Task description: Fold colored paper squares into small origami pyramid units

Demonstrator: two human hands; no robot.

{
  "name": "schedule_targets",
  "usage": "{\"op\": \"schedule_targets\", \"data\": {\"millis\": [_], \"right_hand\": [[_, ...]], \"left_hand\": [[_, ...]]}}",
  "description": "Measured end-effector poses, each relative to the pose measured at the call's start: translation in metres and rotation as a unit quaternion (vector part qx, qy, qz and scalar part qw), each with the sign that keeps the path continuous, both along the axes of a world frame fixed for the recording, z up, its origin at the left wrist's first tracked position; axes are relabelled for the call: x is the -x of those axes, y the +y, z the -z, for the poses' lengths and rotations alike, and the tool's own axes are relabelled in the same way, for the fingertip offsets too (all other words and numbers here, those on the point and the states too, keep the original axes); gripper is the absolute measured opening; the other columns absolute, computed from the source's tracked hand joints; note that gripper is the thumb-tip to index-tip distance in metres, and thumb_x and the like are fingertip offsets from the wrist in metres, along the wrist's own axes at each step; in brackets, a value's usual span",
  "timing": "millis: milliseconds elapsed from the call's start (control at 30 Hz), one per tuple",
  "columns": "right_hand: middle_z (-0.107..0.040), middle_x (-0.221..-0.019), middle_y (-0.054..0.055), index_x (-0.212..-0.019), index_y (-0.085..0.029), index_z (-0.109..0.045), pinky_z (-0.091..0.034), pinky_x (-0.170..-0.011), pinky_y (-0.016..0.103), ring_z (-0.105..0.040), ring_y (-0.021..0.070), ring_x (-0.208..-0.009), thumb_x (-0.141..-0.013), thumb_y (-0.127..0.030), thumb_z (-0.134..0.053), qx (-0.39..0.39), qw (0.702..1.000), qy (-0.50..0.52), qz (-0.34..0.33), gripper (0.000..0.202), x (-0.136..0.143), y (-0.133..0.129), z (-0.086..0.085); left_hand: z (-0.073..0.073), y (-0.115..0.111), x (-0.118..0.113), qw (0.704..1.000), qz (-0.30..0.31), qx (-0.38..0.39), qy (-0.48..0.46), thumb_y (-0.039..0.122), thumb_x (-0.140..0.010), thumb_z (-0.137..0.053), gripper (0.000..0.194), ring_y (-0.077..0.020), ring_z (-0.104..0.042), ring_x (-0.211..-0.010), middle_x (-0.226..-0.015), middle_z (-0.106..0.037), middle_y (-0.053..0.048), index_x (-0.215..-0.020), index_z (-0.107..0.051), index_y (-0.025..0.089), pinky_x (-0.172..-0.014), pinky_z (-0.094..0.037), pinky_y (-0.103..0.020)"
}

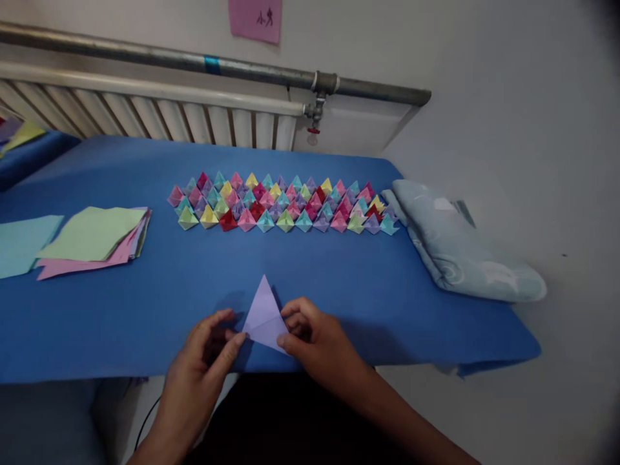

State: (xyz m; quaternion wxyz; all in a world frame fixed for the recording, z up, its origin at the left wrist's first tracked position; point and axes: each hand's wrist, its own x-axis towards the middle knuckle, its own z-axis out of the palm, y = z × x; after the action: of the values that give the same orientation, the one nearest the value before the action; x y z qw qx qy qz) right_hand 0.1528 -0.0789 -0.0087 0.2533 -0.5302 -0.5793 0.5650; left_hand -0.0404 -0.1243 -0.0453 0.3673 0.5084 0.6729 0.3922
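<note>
A lavender paper [265, 316], folded into a triangle with its tip pointing away from me, is held above the near edge of the blue-covered table [194, 284]. My right hand [310, 336] pinches its lower right corner between thumb and fingers. My left hand [206, 358] is at the lower left corner, its thumb tip touching the paper and its fingers curved beside it. A crease line runs across the lower part of the triangle. Beyond the hands, rows of small folded paper pieces [285, 221] in many colours stand side by side.
Loose paper sheets, green [92, 234] over pink, lie at the left beside light blue sheets [24, 245]. A folded grey-green cloth [465, 252] rests at the right. Behind the table are a radiator [169, 119] and a metal pipe [271, 72].
</note>
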Motion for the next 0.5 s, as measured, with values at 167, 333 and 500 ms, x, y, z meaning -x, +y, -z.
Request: {"op": "schedule_targets", "data": {"millis": [167,333,500], "right_hand": [[-0.061,-0.075,-0.004,-0.089,-0.021,-0.056,-0.044,-0.064,0.023,-0.057,0.0114,-0.070,-0.072,-0.009,-0.060,-0.016,0.999,0.027,0.039,0.022,0.000,-0.002,-0.008],[-0.064,-0.082,-0.001,-0.093,-0.022,-0.058,-0.046,-0.067,0.026,-0.059,0.0128,-0.073,-0.078,-0.023,-0.064,-0.118,0.992,0.032,0.040,0.016,-0.004,-0.004,-0.007],[-0.065,-0.095,0.002,-0.098,-0.024,-0.059,-0.047,-0.074,0.026,-0.060,0.0129,-0.085,-0.089,-0.023,-0.055,-0.284,0.957,0.044,0.028,0.011,-0.008,-0.004,-0.013]], "left_hand": [[-0.010,0.009,-0.004,0.962,-0.010,0.124,-0.245,0.047,-0.070,-0.074,0.035,-0.0131,-0.059,-0.060,-0.069,-0.067,-0.001,-0.089,-0.068,0.017,-0.056,-0.048,-0.023],[-0.010,0.013,-0.005,0.925,-0.037,0.142,-0.350,0.043,-0.068,-0.078,0.031,-0.0090,-0.054,-0.055,-0.065,-0.066,0.001,-0.079,-0.068,0.016,-0.053,-0.044,-0.020],[-0.014,0.016,-0.002,0.898,-0.018,0.144,-0.416,0.045,-0.067,-0.079,0.034,-0.0077,-0.050,-0.051,-0.059,-0.060,0.002,-0.069,-0.065,0.014,-0.050,-0.041,-0.019]]}}
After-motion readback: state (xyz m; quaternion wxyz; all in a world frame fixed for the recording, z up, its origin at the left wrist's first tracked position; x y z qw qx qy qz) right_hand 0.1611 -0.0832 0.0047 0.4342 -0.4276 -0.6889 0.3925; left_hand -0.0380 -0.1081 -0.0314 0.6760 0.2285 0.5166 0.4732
